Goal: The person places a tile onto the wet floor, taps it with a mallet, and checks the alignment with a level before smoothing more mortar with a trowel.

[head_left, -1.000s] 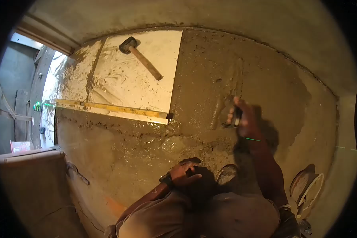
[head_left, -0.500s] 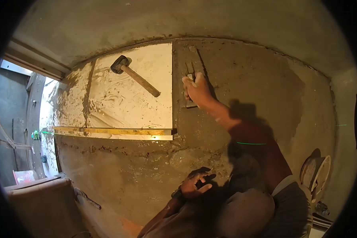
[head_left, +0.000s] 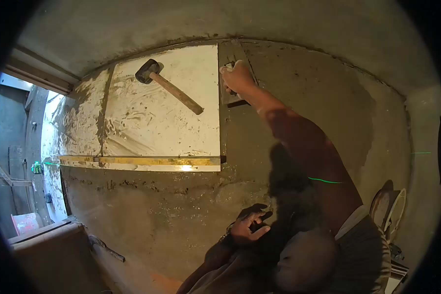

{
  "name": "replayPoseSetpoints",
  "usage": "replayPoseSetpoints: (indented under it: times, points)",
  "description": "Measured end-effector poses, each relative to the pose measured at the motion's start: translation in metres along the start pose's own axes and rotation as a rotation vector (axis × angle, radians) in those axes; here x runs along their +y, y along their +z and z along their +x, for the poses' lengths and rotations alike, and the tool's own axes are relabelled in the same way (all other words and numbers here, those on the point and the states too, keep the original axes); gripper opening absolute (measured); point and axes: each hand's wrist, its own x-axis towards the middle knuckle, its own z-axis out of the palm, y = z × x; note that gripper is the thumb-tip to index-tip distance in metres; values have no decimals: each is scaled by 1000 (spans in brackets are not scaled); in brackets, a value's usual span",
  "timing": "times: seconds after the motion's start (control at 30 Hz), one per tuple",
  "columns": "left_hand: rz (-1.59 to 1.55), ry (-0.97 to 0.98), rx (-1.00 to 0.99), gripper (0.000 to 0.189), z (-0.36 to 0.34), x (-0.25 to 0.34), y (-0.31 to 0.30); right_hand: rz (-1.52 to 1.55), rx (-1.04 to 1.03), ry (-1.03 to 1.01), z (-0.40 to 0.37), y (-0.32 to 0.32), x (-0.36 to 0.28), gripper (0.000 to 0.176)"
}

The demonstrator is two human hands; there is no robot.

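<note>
Wet mortar (head_left: 171, 210), trowel (head_left: 230, 99) beside tile (head_left: 157, 127), mallet (head_left: 167, 86)

no readable text, labels, brands or numbers anywhere

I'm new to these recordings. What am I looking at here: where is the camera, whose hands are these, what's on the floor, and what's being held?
There is no machine. A person works with bare hands, and the round, bent view comes from a camera worn on their head, looking down. The right hand reaches far out and grips a trowel pressed on wet mortar beside a laid white tile. A mallet lies on that tile, and a yellow straightedge runs along its near edge. The left hand rests open, low by the knee.
</note>
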Motion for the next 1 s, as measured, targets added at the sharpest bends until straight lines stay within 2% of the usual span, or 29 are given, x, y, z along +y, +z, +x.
replayPoseSetpoints:
  times: [0.03, 0.1, 0.17, 0.23, 0.27, 0.3, 0.43, 0.5, 0.6, 0.67, 0.7, 0.77, 0.8, 0.83, 0.9, 1.0]
  points:
    - [-17, -15, 6, 57, 0, 1, 0, 7, -48, 11, 0, -2, 0, 35]
    - [12, 35, 21, 57, 1, -4, 1, -13, -98, 33, -12, -4, 1, 33]
    - [41, 82, 42, 57, 1, 0, 1, -8, -155, 114, -57, -12, -20, 31]
    - [41, -21, -18, 49, 1, 10, -3, 43, -168, 76, -55, 2, 20, 27]
    - [27, 26, -15, 58, 2, 4, -2, 87, -173, 61, -71, 1, 29, 28]
    - [26, 25, -7, 58, 1, 1, 0, 132, -179, 46, -87, 2, 36, 30]
    - [93, 98, 16, 55, 3, 6, -1, 94, -144, 76, -144, 1, 55, 30]
    - [88, 110, 3, 54, 2, 6, -1, 148, -282, 134, -175, -5, 59, 31]
    - [113, 174, 31, 52, 5, 3, 2, 97, -289, 116, -223, -6, 71, 30]
    - [85, 187, 32, 40, 6, 6, 1, 318, -369, 204, -252, -5, 76, 30]
    - [85, 188, 32, 40, 4, -1, 3, 317, -368, 202, -264, -10, 73, 30]
    - [174, 2, -51, 40, 0, -12, 7, 239, -522, 387, -290, -28, 40, 28]
    - [207, -3, 9, 43, -6, -7, 13, 237, -523, 386, -299, -24, 56, 28]
    - [206, -1, 12, 43, -6, -7, 14, 284, -557, 356, -307, -16, 81, 25]
    - [281, 7, -36, 44, -5, -9, 16, 330, -594, 323, -322, -18, 90, 23]
    - [405, 16, -104, 46, -4, -16, 11, 281, -735, 444, -346, -44, 72, 22]
